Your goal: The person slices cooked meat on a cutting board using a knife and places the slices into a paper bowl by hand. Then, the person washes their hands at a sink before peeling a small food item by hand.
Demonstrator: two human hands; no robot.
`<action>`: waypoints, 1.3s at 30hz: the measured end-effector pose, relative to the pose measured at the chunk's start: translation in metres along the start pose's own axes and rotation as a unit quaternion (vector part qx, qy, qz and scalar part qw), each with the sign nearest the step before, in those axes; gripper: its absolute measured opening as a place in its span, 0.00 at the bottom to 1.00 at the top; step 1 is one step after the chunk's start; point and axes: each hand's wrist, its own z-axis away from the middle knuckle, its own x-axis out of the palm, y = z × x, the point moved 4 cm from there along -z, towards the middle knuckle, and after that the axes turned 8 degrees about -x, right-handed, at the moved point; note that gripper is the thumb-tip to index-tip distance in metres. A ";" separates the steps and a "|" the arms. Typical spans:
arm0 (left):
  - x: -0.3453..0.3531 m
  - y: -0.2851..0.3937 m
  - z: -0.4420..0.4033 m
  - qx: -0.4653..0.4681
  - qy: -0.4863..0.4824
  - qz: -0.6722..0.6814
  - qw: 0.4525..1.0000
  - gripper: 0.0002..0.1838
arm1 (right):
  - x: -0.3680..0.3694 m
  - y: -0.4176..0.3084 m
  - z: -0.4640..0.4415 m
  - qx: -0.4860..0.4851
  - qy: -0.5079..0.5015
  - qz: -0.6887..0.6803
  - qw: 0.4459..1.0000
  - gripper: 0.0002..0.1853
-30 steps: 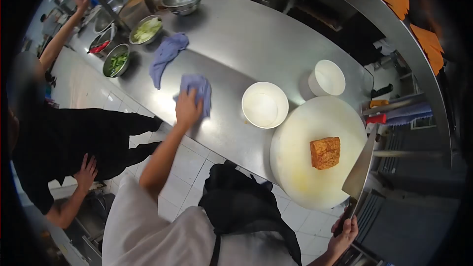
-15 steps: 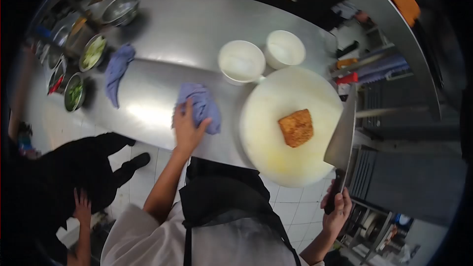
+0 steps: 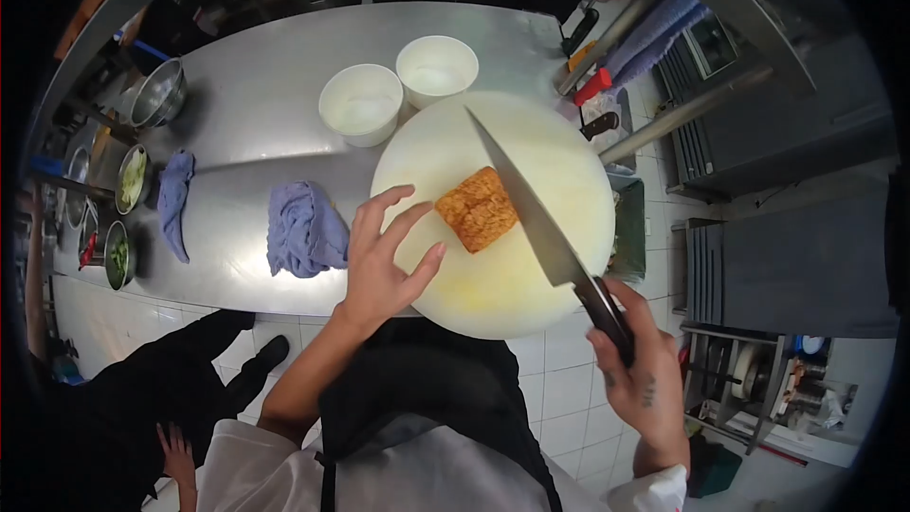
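A browned, crusted square piece of food (image 3: 476, 210) lies on the round white cutting board (image 3: 559, 161). My left hand (image 3: 384, 261) is over the board's left edge, fingers spread and empty, just left of the food. In my right hand (image 3: 645, 360) is the dark handle of a large knife (image 3: 531, 213); its blade slants up and left over the board, along the food's right side. A crumpled blue cloth (image 3: 305, 229) lies on the steel table to the left of my left hand.
Two white bowls (image 3: 361, 104) (image 3: 437, 68) stand behind the board. On the steel table (image 3: 256, 123), a second blue cloth (image 3: 174, 204) and metal bowls with cut greens (image 3: 118, 256) are at left. A person in black (image 3: 104, 370) stands at lower left. Rails and another knife (image 3: 599, 125) are at right.
My left hand has let go of the blue cloth and moved right to beside the food. The knife has swung from the board's right edge to over the board. The view has shifted right.
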 end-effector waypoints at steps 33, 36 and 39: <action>0.031 0.003 -0.016 -0.102 -0.001 0.018 0.995 0.18 | 0.001 -0.029 -0.062 -0.151 -0.175 0.184 0.955 0.34; 0.047 0.008 -0.020 -0.064 -0.036 0.055 0.996 0.18 | -0.011 -0.017 -0.076 -0.200 -0.220 0.115 0.948 0.35; 0.054 0.004 -0.019 -0.073 -0.043 0.055 0.995 0.18 | -0.011 -0.025 -0.078 -0.169 -0.256 0.121 0.944 0.35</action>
